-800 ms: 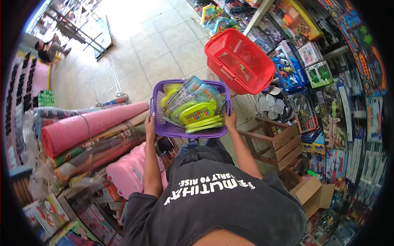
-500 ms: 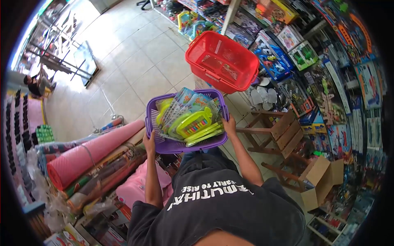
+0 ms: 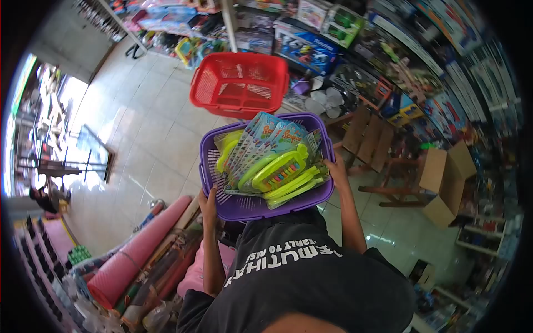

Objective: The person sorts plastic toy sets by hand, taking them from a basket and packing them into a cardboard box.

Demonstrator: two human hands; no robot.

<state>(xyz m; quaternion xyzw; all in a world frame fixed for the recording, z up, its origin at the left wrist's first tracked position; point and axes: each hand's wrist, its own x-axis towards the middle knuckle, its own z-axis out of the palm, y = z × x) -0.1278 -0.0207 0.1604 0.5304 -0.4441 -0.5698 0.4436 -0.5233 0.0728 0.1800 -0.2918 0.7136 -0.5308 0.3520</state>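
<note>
- Nearest, below the loaded basket, is the person's dark shirt (image 3: 316, 283). The step in hand appears to be holding the load up with both arms; any further move would call for an even grip on both sides, so that the loose packs do not slide.
- The left hand (image 3: 209, 205) holds the purple basket (image 3: 269, 212) at its left edge, close to the near-left corner, the fingers partly hidden by the rim.
- The right hand (image 3: 336, 169) holds the right edge, above the near-right corner; its fingers are curled about the rim, though how tightly cannot be told.
- Inside, away from the fingers of both hands, yellow-green packs (image 3: 280, 172) with a row of coloured pieces lean toward the near-right corner.
- Blue-topped packs (image 3: 280, 133) fan out behind them, reaching the far edge.
- Just past that far edge sits a red basket (image 3: 204, 83); whether the two touch cannot be told.
- Off to the right are a slatted wooden stool (image 3: 369, 139) and an open carton (image 3: 444, 180).
- Farther off, beyond the red basket's right edge, a blue toy box (image 3: 307, 49) stands among packed goods.
</note>
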